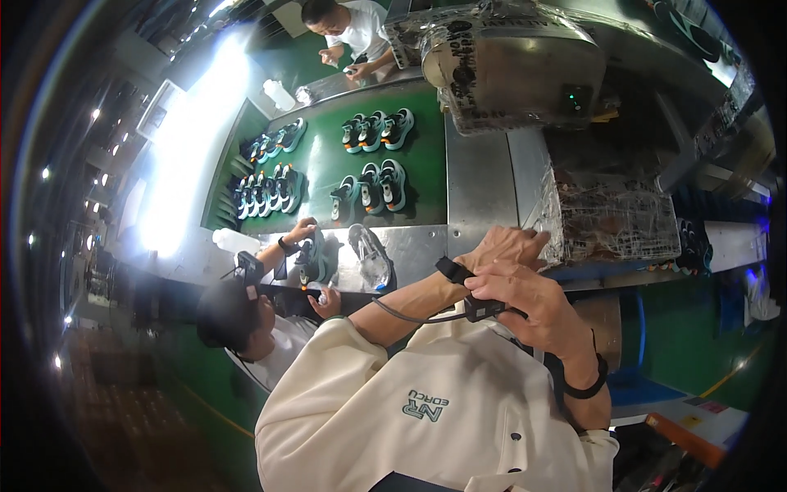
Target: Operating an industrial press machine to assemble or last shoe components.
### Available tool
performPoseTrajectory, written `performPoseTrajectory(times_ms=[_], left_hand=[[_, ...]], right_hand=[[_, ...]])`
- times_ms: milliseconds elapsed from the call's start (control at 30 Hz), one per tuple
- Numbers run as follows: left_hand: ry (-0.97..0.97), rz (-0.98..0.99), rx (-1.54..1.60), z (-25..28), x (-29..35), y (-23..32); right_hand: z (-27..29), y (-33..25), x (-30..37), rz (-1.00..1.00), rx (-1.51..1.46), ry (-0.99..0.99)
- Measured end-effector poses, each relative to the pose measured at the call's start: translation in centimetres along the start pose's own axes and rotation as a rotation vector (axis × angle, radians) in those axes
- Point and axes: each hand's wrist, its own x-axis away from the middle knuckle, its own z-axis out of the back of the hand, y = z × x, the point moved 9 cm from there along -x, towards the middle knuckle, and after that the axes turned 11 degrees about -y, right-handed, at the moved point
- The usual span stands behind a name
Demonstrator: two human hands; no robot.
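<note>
My left hand is held out in front of my chest, its fingers curled in a loose fist with nothing visible in them. A black wrist strap goes around my left wrist. Just below it is a small black device with a cable running off to the left. My right hand crosses over the left wrist, thumb and fingers closed on this device. Another black band sits on my right wrist.
On the left, a co-worker handles a shoe at the metal ledge; another shoe lies beside it. Several shoes stand in rows on a green belt. A plastic-wrapped machine and wrapped block stand ahead right. Another person is across.
</note>
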Motion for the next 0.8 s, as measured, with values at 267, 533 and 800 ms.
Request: performPoseTrajectory(times_ms=[267,533,800], left_hand=[[0.261,-0.101,-0.242,1.3,-2.8,3.5],[0.452,-0.164,-0.423,3.9,1.1,5.6],[0.616,-0.489,-0.345,6.8,3.7,15.5]], right_hand=[[-2.8,-2.7,-2.3,0.195,0.095,-0.051],[2.3,-4.3,4.6,0.093,0.371,0.341],[-4.7,9.4,14.4,-0.358,-0.156,0.611]])
